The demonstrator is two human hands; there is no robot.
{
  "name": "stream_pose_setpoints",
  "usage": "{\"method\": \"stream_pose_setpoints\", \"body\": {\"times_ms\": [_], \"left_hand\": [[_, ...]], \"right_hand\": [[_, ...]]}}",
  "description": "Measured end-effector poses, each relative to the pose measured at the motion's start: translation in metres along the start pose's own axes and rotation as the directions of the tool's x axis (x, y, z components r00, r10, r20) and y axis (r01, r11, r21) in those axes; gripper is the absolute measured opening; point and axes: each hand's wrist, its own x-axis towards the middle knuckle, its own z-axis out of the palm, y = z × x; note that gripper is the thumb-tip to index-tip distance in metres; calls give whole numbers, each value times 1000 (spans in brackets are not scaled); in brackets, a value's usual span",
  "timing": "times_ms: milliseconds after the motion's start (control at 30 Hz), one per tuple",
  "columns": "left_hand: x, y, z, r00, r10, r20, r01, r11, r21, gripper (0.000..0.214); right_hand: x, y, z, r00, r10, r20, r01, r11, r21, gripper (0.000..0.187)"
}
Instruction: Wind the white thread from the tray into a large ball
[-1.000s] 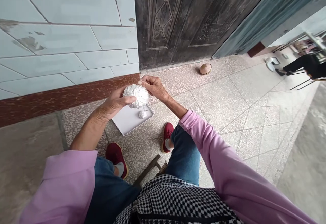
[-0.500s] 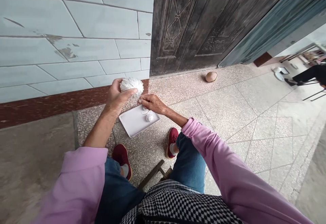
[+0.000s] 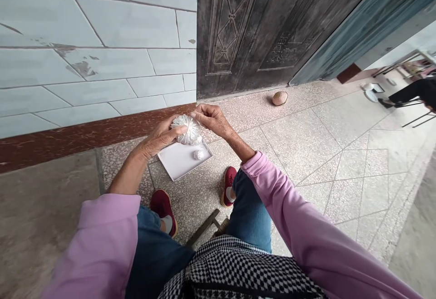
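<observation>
My left hand [image 3: 161, 136] is wrapped round a white pom-pom-like bundle of strands [image 3: 188, 131], the thumb lying across its face. Close to the bundle's upper right edge, my right hand [image 3: 211, 118] is closed in a pinch; whatever lies between its fingertips is too small to make out. Below both hands a shallow white tray [image 3: 177, 165] rests on the floor, partly covered by the bundle. A small white ball [image 3: 198, 154] lies in the tray toward its right side.
A tiled wall [image 3: 150, 31] and a dark carved door [image 3: 245, 63] stand in front. By the door sits a round pinkish object [image 3: 279, 98]. Red shoes [image 3: 162, 208] flank a wooden piece [image 3: 204, 228] on the floor. Another person's leg [image 3: 408, 94] shows at far right.
My right hand has risen from above the tray to the bundle's upper right side. My left hand has turned the bundle and brought it slightly lower and to the right.
</observation>
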Motion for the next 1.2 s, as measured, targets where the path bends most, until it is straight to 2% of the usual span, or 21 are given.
{"method": "stream_pose_setpoints", "body": {"times_ms": [100,167,300,400,667,733,800,900,967,1067,1200], "left_hand": [[-1,2,9,991,-116,61,126,976,-179,97],[0,2,12,992,-115,58,124,972,-198,101],[3,0,7,995,-44,95,56,991,-122,75],[3,-1,3,989,-20,147,41,990,-137,69],[4,-1,5,963,-19,270,100,951,-292,106],[7,-5,5,970,4,243,85,932,-353,111],[11,-12,6,986,34,164,40,905,-424,108],[18,-23,8,998,48,26,-28,856,-516,96],[21,-27,10,998,53,-29,-60,831,-552,91],[22,-26,12,994,66,-84,-103,798,-594,85],[21,-20,12,988,17,-156,-109,785,-609,74]], "right_hand": [[1,1,3,999,-13,-32,14,1000,12,65],[2,1,3,999,-13,-33,13,1000,11,64],[4,0,0,1000,-8,-2,8,1000,-5,64],[6,4,-3,1000,-19,12,19,1000,5,67],[26,36,-2,995,-94,38,88,986,141,73],[31,45,0,992,-115,51,105,979,178,71],[33,50,3,991,-125,56,114,978,176,65],[30,53,6,994,-108,28,104,989,101,49],[27,51,7,995,-95,9,95,995,28,41],[22,45,6,997,-80,19,82,992,-96,43],[17,38,12,996,-57,63,72,965,-251,51]]}}
